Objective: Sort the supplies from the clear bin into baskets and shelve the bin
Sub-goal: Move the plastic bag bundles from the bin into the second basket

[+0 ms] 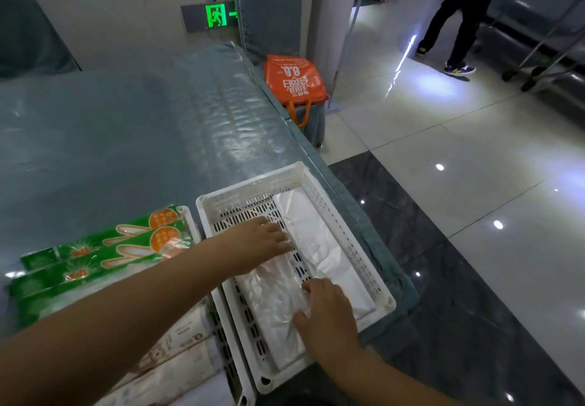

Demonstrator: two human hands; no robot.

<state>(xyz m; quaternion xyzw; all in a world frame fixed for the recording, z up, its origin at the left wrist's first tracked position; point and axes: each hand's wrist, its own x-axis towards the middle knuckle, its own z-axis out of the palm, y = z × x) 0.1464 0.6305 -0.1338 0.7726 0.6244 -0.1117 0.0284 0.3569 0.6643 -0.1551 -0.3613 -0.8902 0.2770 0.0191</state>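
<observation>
A white slotted basket (pixel 332 196) sits at the table's right edge. Inside it lie two flat packs wrapped in clear plastic: one white pack (pixel 326 247) along the right wall and another pack (pixel 272 301) beside it on the left. My left hand (pixel 259 241) rests flat on the far end of the left pack, fingers straight. My right hand (pixel 329 313) presses on its near end, fingers spread on the wrap. A second white basket (pixel 231 370) to the left holds green-and-orange boxes (pixel 104 256) and white packs (pixel 171 361). The clear bin is out of view.
The table (pixel 126 139) wears a blue cloth under clear plastic. An orange bag (pixel 294 79) sits on a covered chair (pixel 269 9) beyond the table's right side. A person (pixel 459 19) walks across the glossy tiled floor (pixel 443 168) at top right.
</observation>
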